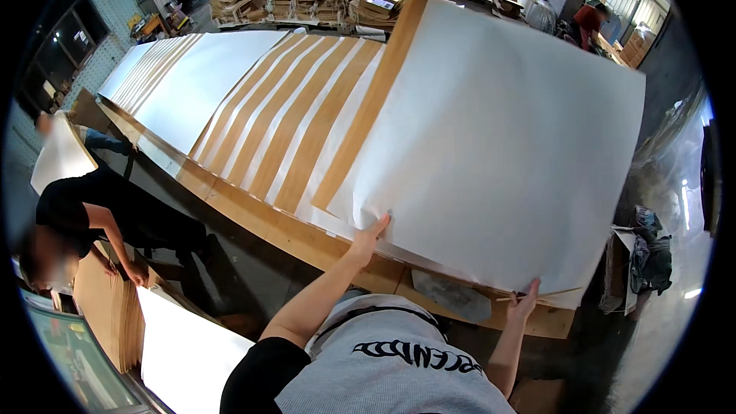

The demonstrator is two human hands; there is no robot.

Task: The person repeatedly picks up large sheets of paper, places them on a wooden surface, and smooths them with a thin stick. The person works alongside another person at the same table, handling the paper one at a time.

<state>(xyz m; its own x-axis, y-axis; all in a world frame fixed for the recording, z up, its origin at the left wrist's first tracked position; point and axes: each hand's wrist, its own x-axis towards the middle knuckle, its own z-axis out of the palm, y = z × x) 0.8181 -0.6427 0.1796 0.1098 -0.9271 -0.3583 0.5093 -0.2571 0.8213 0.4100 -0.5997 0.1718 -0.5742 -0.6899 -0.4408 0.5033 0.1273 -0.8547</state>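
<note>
The left hand pinches the near edge of a broad, smooth white sheet, spread over white-and-brown striped layers on a long table. The right hand grips the same edge, a thin stick at its fingers.

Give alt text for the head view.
The left hand and right hand hold the near edge of a large white sheet with a brown left border. Overlapping brown-edged sheets line the table; a co-worker bends at left.

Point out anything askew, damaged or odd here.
The large white sheet puckers beside the left hand, breaking its otherwise smooth surface. The cardboard heap at the back looks jumbled, its pieces lying at all angles.
</note>
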